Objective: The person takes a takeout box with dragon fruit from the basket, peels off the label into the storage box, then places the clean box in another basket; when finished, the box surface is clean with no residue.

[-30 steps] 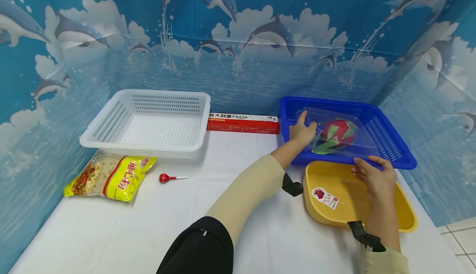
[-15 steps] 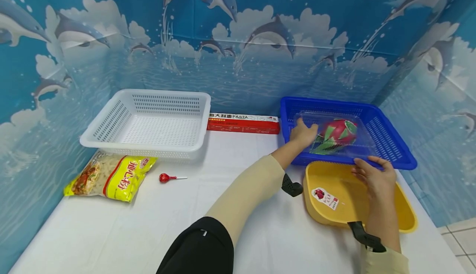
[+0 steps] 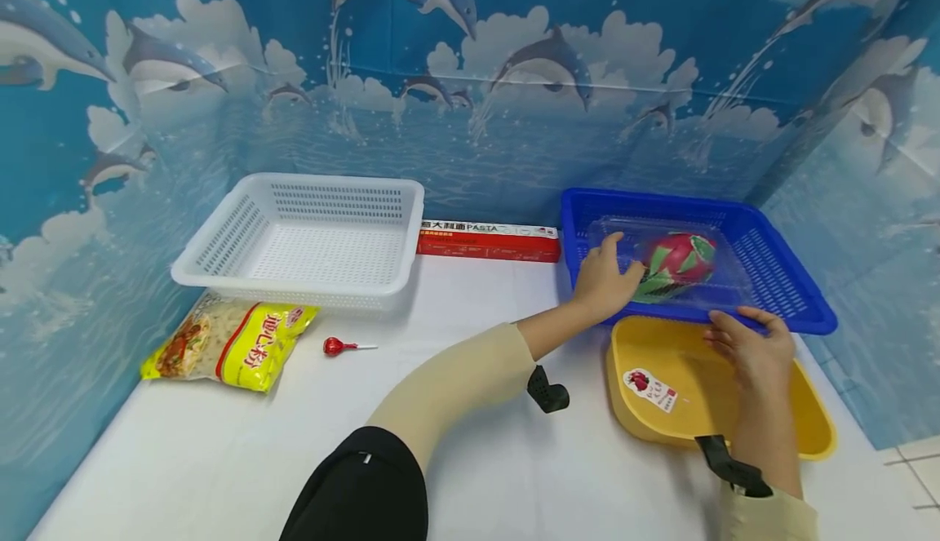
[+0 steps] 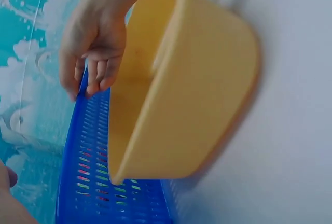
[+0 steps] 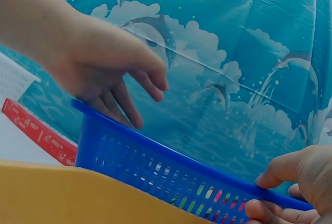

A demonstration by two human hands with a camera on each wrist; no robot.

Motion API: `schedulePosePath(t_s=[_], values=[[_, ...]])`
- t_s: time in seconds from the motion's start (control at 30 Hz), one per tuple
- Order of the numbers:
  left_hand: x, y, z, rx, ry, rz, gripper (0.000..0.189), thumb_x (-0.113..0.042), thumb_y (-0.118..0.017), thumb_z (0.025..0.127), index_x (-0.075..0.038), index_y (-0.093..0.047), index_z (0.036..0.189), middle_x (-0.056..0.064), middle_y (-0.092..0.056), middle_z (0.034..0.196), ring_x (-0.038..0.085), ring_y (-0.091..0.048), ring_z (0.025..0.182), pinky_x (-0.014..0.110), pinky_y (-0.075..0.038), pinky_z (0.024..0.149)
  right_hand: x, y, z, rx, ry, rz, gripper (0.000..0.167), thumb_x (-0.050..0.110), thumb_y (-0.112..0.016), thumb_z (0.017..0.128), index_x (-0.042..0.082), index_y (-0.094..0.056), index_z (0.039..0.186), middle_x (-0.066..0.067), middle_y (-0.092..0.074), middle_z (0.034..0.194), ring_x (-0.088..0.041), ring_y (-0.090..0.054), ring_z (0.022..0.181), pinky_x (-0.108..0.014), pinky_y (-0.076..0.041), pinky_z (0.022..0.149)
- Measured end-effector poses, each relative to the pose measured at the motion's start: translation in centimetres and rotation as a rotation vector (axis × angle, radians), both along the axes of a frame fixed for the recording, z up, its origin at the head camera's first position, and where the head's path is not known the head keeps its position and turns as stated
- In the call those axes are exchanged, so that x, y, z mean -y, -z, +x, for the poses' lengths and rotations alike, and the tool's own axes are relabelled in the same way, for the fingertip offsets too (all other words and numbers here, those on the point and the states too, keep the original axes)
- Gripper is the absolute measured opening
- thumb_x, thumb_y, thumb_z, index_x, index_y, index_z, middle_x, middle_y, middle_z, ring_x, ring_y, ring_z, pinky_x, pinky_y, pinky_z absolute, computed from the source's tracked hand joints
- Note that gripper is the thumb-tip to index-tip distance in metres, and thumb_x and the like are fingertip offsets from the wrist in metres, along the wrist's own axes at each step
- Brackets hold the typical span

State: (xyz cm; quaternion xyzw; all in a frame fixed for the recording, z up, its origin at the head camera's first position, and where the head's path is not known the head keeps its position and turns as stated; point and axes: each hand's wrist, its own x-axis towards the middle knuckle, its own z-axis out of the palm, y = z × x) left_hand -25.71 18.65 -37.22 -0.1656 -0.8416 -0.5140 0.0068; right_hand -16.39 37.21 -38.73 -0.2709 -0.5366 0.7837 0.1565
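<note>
My left hand hovers over the left side of the blue basket, its fingers spread and holding nothing; the right wrist view shows the same left hand above the rim. Inside the basket a clear plastic box lies with a red and green dragon fruit; whether the fruit is in or under the box I cannot tell. My right hand pinches the basket's front rim between thumb and fingers, also plain for this right hand in the left wrist view. Below it stands a yellow basin.
A white basket stands at the back left. Between the two baskets lies a red pasta box. A yellow noodle bag and a red lollipop are at the left. Dolphin-print cloth walls in the back and sides.
My left hand has lifted off the clear box and drawn slightly toward me, its fingers spreading. The right hand keeps its hold on the rim. The head view has shifted a little.
</note>
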Motion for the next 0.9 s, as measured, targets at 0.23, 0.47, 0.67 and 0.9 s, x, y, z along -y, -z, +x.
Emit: schedulePosePath(t_s=[0.23,0.47,0.67,0.9], values=[[3.5,-0.3,1.4,-0.137,0.155,-0.053,0.051,-0.027,-0.053,0.097,-0.013,-0.043,0.145,0.002,-0.051,0.141,0.017,-0.047,0.128,0.035,-0.04,0.104,-0.4,0.1,0.0,-0.008,-0.01,0.001,0.048,0.003,-0.078,0.08,0.015,-0.042,0.109,-0.001,-0.065,0.072,-0.019,-0.068,0.055,-0.029,-0.056,0.052],[7.6,0.5,2.8,-0.148,0.25,-0.145,0.054,-0.024,-0.054,0.097,-0.013,-0.039,0.147,0.005,-0.048,0.144,0.018,-0.045,0.129,0.033,-0.039,0.106,-0.7,0.9,-0.4,-0.02,0.007,0.021,0.05,0.004,-0.081,0.077,0.014,-0.044,0.108,-0.003,-0.066,0.072,-0.019,-0.068,0.055,-0.029,-0.056,0.052],[10.4,2.0,3.8,-0.123,0.267,-0.166,0.055,-0.024,-0.055,0.096,-0.012,-0.038,0.148,0.006,-0.047,0.144,0.018,-0.044,0.13,0.032,-0.04,0.105,-0.5,0.7,-0.2,-0.001,-0.017,0.002,0.049,0.004,-0.079,0.079,0.016,-0.042,0.109,-0.001,-0.065,0.072,-0.019,-0.068,0.055,-0.028,-0.056,0.052],[14.2,2.6,3.9,-0.124,0.215,-0.178,0.055,-0.024,-0.055,0.096,-0.012,-0.038,0.147,0.008,-0.048,0.142,0.02,-0.044,0.129,0.039,-0.04,0.105,-0.2,0.5,-0.3,-0.009,-0.022,-0.003,0.049,0.002,-0.078,0.08,0.016,-0.042,0.109,-0.001,-0.065,0.071,-0.019,-0.068,0.054,-0.029,-0.056,0.052]])
